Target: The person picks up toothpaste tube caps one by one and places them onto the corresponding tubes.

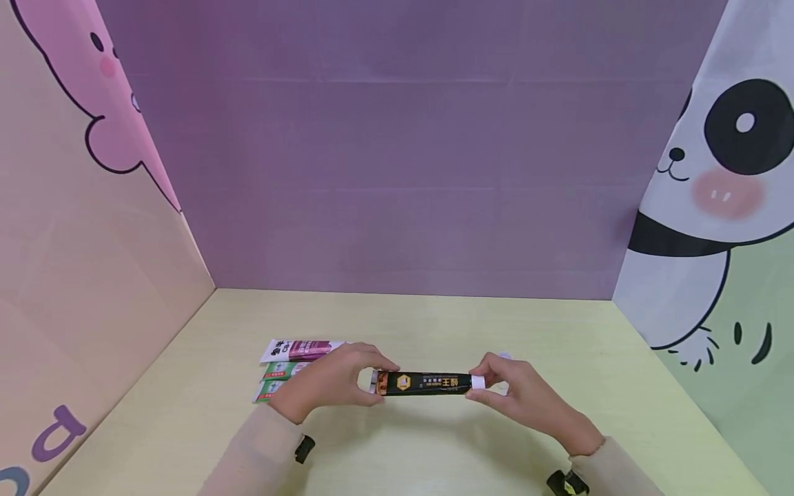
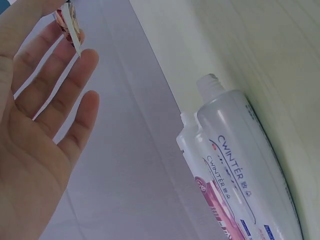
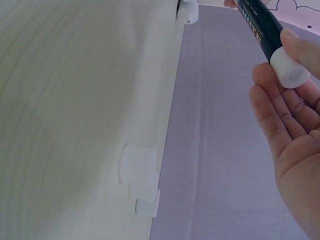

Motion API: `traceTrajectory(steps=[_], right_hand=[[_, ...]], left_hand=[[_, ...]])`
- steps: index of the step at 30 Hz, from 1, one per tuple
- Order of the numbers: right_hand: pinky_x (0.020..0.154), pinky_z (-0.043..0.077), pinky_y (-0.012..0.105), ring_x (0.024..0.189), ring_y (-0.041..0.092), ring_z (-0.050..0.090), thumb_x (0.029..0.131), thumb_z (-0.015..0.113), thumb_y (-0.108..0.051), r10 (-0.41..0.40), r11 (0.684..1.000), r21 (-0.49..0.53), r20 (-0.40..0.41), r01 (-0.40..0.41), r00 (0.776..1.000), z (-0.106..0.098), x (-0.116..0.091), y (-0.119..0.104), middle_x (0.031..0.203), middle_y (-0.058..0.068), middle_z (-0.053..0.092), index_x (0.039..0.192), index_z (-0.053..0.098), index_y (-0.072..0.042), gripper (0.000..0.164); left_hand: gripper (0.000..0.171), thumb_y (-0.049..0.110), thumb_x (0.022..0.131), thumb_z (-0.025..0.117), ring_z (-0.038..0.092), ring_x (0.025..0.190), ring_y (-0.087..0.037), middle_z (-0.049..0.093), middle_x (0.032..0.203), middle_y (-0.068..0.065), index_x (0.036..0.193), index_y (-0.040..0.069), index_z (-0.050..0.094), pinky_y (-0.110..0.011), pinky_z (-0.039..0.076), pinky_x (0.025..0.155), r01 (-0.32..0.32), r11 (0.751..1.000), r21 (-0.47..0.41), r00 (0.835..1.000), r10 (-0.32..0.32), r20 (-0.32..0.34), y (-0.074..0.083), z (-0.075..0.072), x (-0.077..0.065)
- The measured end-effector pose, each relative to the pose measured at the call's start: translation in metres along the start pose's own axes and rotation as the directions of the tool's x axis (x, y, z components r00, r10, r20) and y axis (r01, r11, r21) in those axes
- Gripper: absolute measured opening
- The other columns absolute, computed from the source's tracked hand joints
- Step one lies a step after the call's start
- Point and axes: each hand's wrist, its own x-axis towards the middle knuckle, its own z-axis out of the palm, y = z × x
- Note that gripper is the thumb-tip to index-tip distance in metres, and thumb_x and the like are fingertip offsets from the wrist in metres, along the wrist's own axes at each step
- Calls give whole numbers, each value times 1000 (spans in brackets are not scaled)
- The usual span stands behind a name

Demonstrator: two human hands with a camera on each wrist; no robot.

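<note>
A black toothpaste tube (image 1: 428, 384) with gold lettering and a white cap (image 1: 477, 382) is held level above the table between both hands. My left hand (image 1: 331, 379) pinches its flat crimped end. At the other end, my right hand (image 1: 527, 393) pinches the tube at the white cap, which is on the tube in the right wrist view. Partly behind the left hand lie a purple-and-white tube (image 1: 304, 350) and two green-and-white tubes (image 1: 279, 370), side by side. In the left wrist view, a white tube (image 2: 245, 160) shows a bare threaded neck.
Three loose white caps (image 3: 138, 165) lie on the pale table (image 1: 397, 455), mostly hidden behind the right hand in the head view. A purple wall (image 1: 397, 172) closes the back, and printed panels (image 1: 93, 275) stand at both sides.
</note>
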Motion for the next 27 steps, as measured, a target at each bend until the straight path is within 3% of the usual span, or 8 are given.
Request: traceTrajectory(steps=[10,14,18,27], right_hand=[[70,52,33,79,6,65,89,78,-23,83,996,38,64,-85,995,-2,-5,0,88,-14,66,98,62,-22,18],[73,51,33,82,5,62,89,77,-28,123,992,13,100,-125,987,-1,-7,1,90,-17,64,97,62,-23,17],[75,52,31,85,4,60,89,77,-28,126,992,-22,134,-124,983,1,-8,1,92,-18,63,97,62,-23,18],[73,51,27,83,0,60,88,78,-29,186,982,-88,270,-168,945,4,-10,2,89,-18,62,94,60,-22,20]], left_hand=[[37,16,82,82,61,99,-4,69,109,10,118,13,74,-30,50,92,-5,1000,1,999,5,45,2,2,2],[37,16,81,82,62,100,-6,69,110,9,117,12,74,-30,50,92,-17,1000,20,998,16,61,4,3,2],[37,16,81,82,61,99,-4,68,109,10,117,13,74,-28,50,92,9,1000,21,995,-11,94,5,5,1],[36,17,80,82,60,96,-3,67,104,12,115,13,74,-24,49,91,28,1000,10,987,-29,157,5,17,1]])
